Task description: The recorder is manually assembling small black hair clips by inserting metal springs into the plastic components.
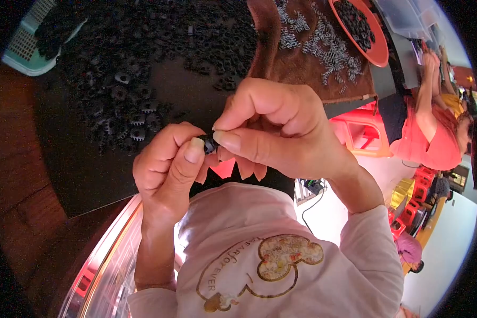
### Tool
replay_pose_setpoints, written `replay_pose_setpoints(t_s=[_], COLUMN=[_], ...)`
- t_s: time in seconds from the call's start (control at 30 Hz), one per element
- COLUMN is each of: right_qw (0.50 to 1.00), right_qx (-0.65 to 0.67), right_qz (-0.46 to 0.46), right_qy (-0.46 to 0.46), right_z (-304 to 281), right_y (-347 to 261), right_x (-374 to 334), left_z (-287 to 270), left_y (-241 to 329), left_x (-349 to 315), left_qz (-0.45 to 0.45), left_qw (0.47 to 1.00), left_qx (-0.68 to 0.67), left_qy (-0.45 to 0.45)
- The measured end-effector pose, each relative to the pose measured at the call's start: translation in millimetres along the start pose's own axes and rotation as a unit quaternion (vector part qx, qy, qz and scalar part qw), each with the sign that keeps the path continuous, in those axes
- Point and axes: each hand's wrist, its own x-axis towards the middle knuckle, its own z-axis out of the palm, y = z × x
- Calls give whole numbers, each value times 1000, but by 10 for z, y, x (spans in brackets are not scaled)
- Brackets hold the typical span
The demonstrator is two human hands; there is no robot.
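Little black part is up near the shirt, pinched in the left hand. Right hand's thumb and finger pinch together at its side, can't tell on what. Beyond: gears heaped on the dark surface, springs on brown cloth, orange-red bowl.

From the head, one wide round view looks down, quite near, at the bare left hand and bare right hand by the near edge of the flat black surface.
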Motion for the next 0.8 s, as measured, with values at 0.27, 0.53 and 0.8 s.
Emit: replay_pose_setpoints(t_s=[0.27, 0.53, 0.8], right_qw=[1000, 1000, 1000], right_qx=[7, -3, -27], right_qz=[-7, -7, -11], right_qy=[-15, -14, 0], right_z=[-46, -64, -24], right_y=[-1, -3, -2], right_x=[16, 20, 32], left_z=[18, 42, 52], left_y=[30, 48, 46], left_x=[34, 23, 30], left_qz=[6, -5, 0], left_qw=[1000, 1000, 999], left_qx=[13, 21, 47], left_qy=[-1, 9, 3])
